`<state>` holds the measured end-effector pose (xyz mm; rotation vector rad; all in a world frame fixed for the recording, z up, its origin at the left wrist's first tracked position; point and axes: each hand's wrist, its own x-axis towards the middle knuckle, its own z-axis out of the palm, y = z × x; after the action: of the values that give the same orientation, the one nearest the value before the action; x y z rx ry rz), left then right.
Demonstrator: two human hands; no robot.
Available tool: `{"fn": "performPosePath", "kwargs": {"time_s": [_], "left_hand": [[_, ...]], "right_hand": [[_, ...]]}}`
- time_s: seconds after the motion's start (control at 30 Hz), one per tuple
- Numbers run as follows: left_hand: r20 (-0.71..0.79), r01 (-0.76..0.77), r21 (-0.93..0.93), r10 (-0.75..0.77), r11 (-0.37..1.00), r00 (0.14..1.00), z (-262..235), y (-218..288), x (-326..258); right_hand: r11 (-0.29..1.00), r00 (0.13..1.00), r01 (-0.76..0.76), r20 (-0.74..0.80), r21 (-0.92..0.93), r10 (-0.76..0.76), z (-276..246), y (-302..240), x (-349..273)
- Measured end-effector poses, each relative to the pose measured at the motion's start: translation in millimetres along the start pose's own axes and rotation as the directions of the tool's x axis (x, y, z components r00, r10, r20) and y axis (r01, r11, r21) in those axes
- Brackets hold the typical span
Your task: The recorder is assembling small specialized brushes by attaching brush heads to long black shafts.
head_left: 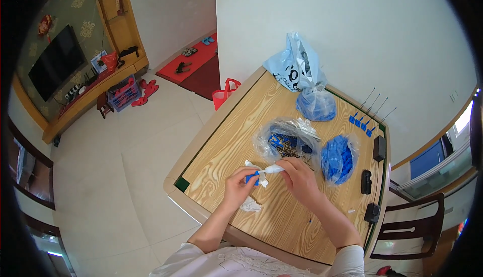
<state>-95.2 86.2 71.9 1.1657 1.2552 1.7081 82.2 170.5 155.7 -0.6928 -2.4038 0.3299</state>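
Both hands are gripping one small blue piece (253, 177) in white wrapping (269, 169), left hand (237, 183) pinching, right hand (297, 175) pulling; three full bags (287, 138) are waiting.

Over the wooden tabletop (236, 141), the left hand (236, 185) pinches a small blue plastic piece (252, 178) wrapped in white tissue, while the right hand (298, 177) pulls a twisted white strip (271, 168) away from it. A crumpled white scrap (250, 205) lies just below the left hand. Behind the hands sit 3 clear bags of blue parts (338, 158), and 4 blue-handled pins (362, 122) lie near the far edge.
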Motion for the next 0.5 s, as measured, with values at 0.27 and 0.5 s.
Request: {"fn": "performPosePath", "kwargs": {"time_s": [0.27,0.5], "left_hand": [[0.0,0.031,-0.031,-0.031,0.999,1.0,0.4,-3.0,-1.0],[0.001,0.062,-0.008,-0.062,0.998,0.998,1.5,2.3,-0.2]], "right_hand": [[1.0,1.0,0.013,-0.014,0.002,-0.013,0.8,0.7,-2.1],[0.999,0.999,0.04,-0.035,-0.027,-0.041,-0.6,1.3,-0.6]]}}
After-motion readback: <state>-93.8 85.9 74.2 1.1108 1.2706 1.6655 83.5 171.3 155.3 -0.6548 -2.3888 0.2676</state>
